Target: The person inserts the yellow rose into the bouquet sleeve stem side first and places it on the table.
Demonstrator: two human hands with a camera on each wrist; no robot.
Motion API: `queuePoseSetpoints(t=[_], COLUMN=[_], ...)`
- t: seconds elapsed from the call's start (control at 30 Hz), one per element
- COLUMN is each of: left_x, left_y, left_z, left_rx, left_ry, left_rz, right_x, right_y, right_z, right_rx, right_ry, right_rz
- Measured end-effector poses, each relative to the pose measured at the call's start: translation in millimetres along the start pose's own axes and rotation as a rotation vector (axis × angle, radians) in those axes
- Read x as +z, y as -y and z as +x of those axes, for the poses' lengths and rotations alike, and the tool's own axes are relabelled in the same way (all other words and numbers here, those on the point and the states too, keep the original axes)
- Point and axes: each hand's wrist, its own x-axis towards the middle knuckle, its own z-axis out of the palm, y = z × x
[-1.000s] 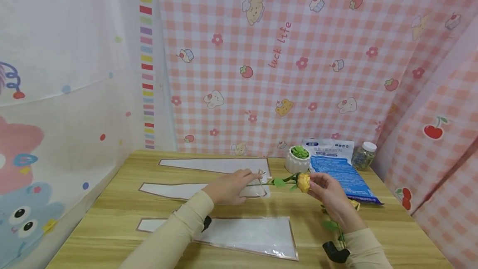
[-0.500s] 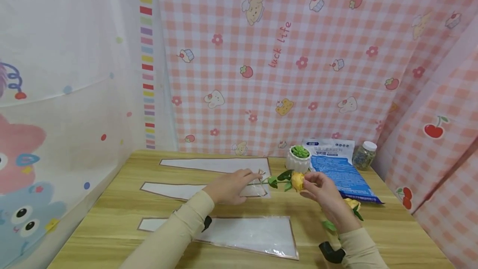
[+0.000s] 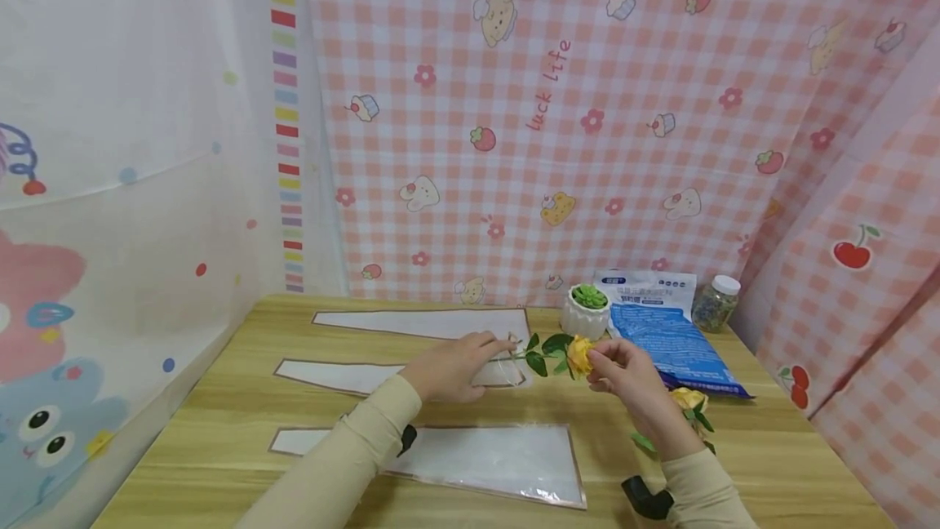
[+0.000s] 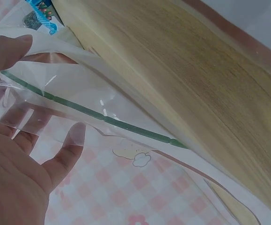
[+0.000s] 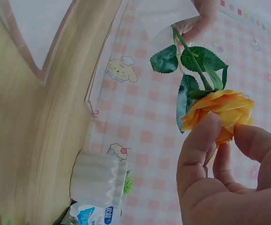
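My right hand grasps the yellow rose by its bloom, thumb and fingertips pinching the petals. The rose points sideways over the table, its green stem running inside the clear sleeve, while bloom and leaves are outside the mouth. My left hand grips that sleeve at its wide end. A far sleeve lies beyond it and a near sleeve closer to me. The potted succulent, blue-and-white bag and white-lidded jar are to the right; a second rose is near my right wrist
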Motion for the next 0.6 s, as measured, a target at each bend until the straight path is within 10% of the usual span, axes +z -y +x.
queuePoseSetpoints(t=[0.6], left_x=[2.4], left_y=[-0.6], left_z=[0.9], left_rx=[0.029], left_ry=[-0.045], left_rz=[0.009], right_x=[8.8], right_y=[-1.1], right_z=[-2.6], right_rx=[-0.019], right_ry=[-0.021], right_rz=[-0.128])
